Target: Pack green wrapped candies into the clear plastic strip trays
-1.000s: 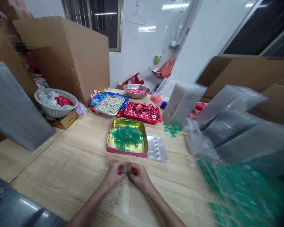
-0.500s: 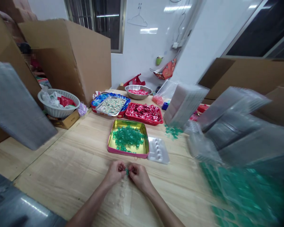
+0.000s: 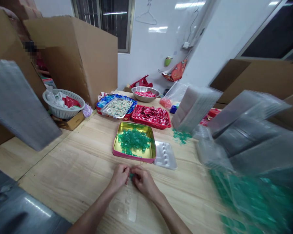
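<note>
Both my hands meet just below the tin of green pieces. My left hand (image 3: 120,177) has its fingers pinched together. My right hand (image 3: 143,180) touches it with curled fingers, and a small green piece (image 3: 131,175) shows between them. A clear plastic strip with moulded pockets (image 3: 132,208) lies on the table under and below the hands. Green translucent pieces (image 3: 134,141) are heaped in the pink-rimmed tin (image 3: 136,158). Beside the tin, on its right, lies a clear moulded tray (image 3: 165,156).
Behind the tin stand a red basket of red packets (image 3: 151,117), a tray of pale pieces (image 3: 117,108) and a metal bowl (image 3: 146,92). Stacked clear plastic trays (image 3: 192,107) rise at right. A white basket (image 3: 63,112) stands at left, before a cardboard box (image 3: 97,61).
The view has shifted slightly, so the scene sits a little further right. My right fingers have moved over towards my left fingertips, covering more of the green piece.
</note>
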Demonstrator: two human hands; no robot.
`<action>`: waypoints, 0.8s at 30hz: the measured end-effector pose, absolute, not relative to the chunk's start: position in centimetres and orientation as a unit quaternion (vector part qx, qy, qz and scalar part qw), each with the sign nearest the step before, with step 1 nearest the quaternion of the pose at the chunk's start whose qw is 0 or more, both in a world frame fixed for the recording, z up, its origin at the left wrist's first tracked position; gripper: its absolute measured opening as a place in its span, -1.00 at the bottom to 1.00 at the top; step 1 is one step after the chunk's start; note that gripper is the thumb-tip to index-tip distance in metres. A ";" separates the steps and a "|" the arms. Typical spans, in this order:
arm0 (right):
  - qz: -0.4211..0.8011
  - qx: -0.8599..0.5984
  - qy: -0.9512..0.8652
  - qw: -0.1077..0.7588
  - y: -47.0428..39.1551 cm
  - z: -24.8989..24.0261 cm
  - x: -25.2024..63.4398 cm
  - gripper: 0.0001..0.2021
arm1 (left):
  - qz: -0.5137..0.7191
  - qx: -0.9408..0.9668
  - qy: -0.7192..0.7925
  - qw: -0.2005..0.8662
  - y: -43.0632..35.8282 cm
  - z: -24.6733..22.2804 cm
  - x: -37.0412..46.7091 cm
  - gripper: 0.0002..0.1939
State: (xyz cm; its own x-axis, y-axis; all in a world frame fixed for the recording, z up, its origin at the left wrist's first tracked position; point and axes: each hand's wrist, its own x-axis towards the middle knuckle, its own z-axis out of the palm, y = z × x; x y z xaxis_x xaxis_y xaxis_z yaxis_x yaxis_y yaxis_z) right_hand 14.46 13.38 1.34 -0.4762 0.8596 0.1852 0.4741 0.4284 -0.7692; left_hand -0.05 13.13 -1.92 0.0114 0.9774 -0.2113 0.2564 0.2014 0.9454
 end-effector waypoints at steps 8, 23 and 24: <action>0.337 -0.430 -0.796 0.260 13.5 0.2 14.7 -0.68 | 0.409 0.446 0.609 0.512 12.7 -1.9 -0.3 -0.73; 0.234 -0.411 -0.868 0.149 13.2 1.6 12.3 -0.74 | 0.444 0.425 0.570 0.545 12.9 -2.7 -0.3 -0.70; 0.242 -0.402 -0.869 0.155 13.5 2.0 12.6 -0.75 | 0.444 0.417 0.570 0.551 12.9 -2.8 -0.3 -0.68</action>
State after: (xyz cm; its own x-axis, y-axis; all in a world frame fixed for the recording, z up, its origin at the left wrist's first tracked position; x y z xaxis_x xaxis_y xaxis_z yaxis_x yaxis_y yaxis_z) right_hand 12.60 13.47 2.04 -0.6291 0.7737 0.0749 0.6236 0.5599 -0.5456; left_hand -0.31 12.90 -2.79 -0.0438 0.9650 -0.2586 -0.0135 0.2583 0.9660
